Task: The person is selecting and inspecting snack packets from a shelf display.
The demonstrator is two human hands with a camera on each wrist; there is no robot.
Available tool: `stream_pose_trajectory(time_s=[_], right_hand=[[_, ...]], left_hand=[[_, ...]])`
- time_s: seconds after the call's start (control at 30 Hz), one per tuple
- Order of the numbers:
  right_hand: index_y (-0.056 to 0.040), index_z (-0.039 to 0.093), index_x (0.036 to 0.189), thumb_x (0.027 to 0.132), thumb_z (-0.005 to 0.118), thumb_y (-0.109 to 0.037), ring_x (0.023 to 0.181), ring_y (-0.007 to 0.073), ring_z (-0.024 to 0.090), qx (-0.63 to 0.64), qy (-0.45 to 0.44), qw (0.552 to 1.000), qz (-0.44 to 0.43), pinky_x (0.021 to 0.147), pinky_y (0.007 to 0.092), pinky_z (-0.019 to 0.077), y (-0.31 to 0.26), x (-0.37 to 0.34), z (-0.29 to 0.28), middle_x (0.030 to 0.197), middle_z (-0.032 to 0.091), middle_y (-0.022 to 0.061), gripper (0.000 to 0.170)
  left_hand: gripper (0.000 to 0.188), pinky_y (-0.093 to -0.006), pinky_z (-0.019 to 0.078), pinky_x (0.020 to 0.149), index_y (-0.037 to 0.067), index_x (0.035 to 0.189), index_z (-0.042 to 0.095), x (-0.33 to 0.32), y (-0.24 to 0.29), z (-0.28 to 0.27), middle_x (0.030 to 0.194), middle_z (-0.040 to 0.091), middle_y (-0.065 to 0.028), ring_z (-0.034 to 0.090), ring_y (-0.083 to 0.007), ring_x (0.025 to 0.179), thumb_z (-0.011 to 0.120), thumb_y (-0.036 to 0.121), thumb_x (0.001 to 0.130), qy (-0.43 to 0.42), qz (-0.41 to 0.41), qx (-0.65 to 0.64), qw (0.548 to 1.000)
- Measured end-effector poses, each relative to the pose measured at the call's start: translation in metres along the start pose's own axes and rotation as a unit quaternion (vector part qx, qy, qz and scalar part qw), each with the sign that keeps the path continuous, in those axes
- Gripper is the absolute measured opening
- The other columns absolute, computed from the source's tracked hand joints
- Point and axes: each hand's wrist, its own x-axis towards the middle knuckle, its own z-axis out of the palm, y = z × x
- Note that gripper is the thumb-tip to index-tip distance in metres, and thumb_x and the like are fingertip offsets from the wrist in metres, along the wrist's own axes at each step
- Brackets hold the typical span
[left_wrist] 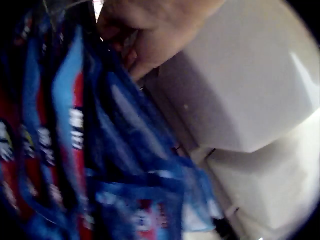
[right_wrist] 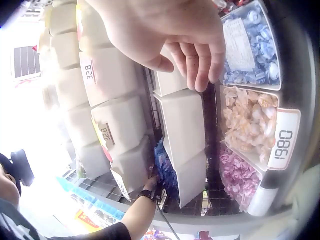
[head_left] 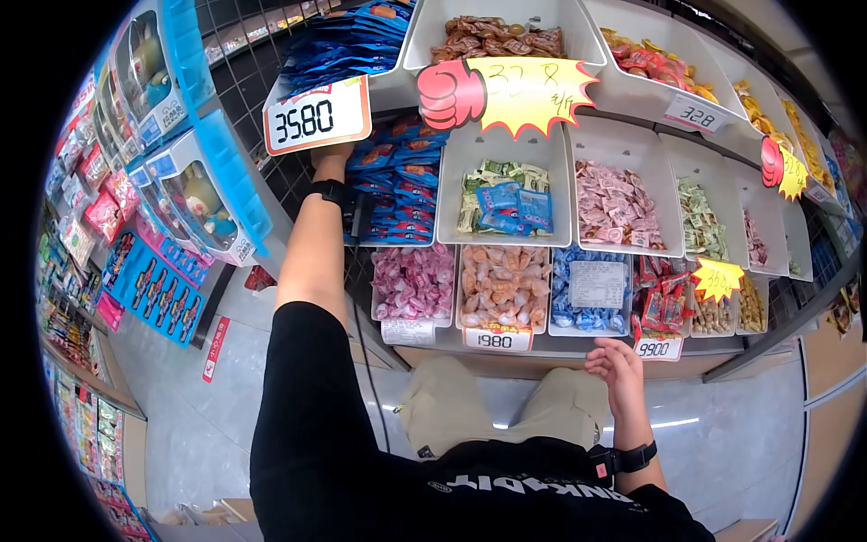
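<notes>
My left hand (head_left: pixel 332 155) reaches behind the 35.80 price sign into a bin of blue snack packets (head_left: pixel 397 181). In the left wrist view the left hand (left_wrist: pixel 160 30) bends over the packets' upper edges, thumb low against them. The blue packets (left_wrist: pixel 125 130) stand packed in a row there. Shadow and blur hide the fingertips, and I cannot tell whether they pinch a packet. My right hand (head_left: pixel 619 375), holding nothing, hovers with loosely bent fingers in front of the lowest bins, near the 9900 tag. The right wrist view shows the right hand (right_wrist: pixel 175 40) palm and hanging fingers.
White bins of wrapped candy rise in tiers: pink (head_left: pixel 411 282), orange (head_left: pixel 504 287), blue (head_left: pixel 591 289) and red (head_left: pixel 662 307) low down. The 35.80 sign (head_left: pixel 316 116) overhangs the left hand. Boxed toys (head_left: pixel 200 194) hang at left. A cable (head_left: pixel 366 361) runs from the left wrist.
</notes>
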Motion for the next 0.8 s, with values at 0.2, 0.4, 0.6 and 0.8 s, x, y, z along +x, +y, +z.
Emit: stream_pose_trajectory(time_s=[0.2, 0.4, 0.6, 0.8], right_hand=[[0.0045, 0.053, 0.097, 0.086, 0.045, -0.014, 0.068, 0.0173, 0.058, -0.006, -0.008, 1.000, 0.003, 0.064, 0.0257, 0.0467, 0.002, 0.000, 0.003, 0.078, 0.059, 0.0131, 0.023], [0.0046, 0.054, 0.097, 0.086, 0.045, -0.013, 0.068, 0.0175, 0.058, -0.001, 0.011, 1.000, -0.003, 0.064, 0.0254, 0.0471, 0.003, -0.005, -0.001, 0.078, 0.060, 0.0131, 0.022], [0.0047, 0.055, 0.096, 0.086, 0.045, -0.011, 0.069, 0.0168, 0.058, 0.009, 0.022, 1.000, -0.007, 0.064, 0.0244, 0.0469, 0.001, -0.008, -0.004, 0.079, 0.059, 0.0124, 0.021], [0.0035, 0.055, 0.097, 0.086, 0.045, -0.012, 0.069, 0.0156, 0.058, 0.012, -0.001, 1.000, 0.011, 0.064, 0.0235, 0.0467, 0.007, -0.003, 0.000, 0.079, 0.059, 0.0113, 0.021]], left_hand=[[0.052, -0.0405, 0.0403, 0.086, 0.010, 0.117, 0.045, 0.001, -0.004, 0.000, 0.117, 0.049, -0.0106, 0.049, -0.0267, 0.104, 0.060, 0.038, 0.075, -0.013, 0.051, 0.079, 0.995], [0.057, -0.0401, 0.0397, 0.087, 0.009, 0.119, 0.044, 0.004, -0.004, 0.012, 0.118, 0.049, -0.0120, 0.048, -0.0283, 0.106, 0.060, 0.041, 0.075, 0.009, 0.077, 0.137, 0.988], [0.061, -0.0397, 0.0391, 0.088, 0.009, 0.121, 0.043, 0.004, -0.003, 0.016, 0.119, 0.048, -0.0134, 0.048, -0.0299, 0.107, 0.060, 0.045, 0.074, 0.029, 0.103, 0.174, 0.979], [0.040, -0.0397, 0.0425, 0.080, 0.008, 0.104, 0.058, -0.022, 0.061, -0.044, 0.107, 0.055, -0.0147, 0.053, -0.0319, 0.094, 0.050, 0.039, 0.080, -0.063, 0.116, 0.187, 0.973]])
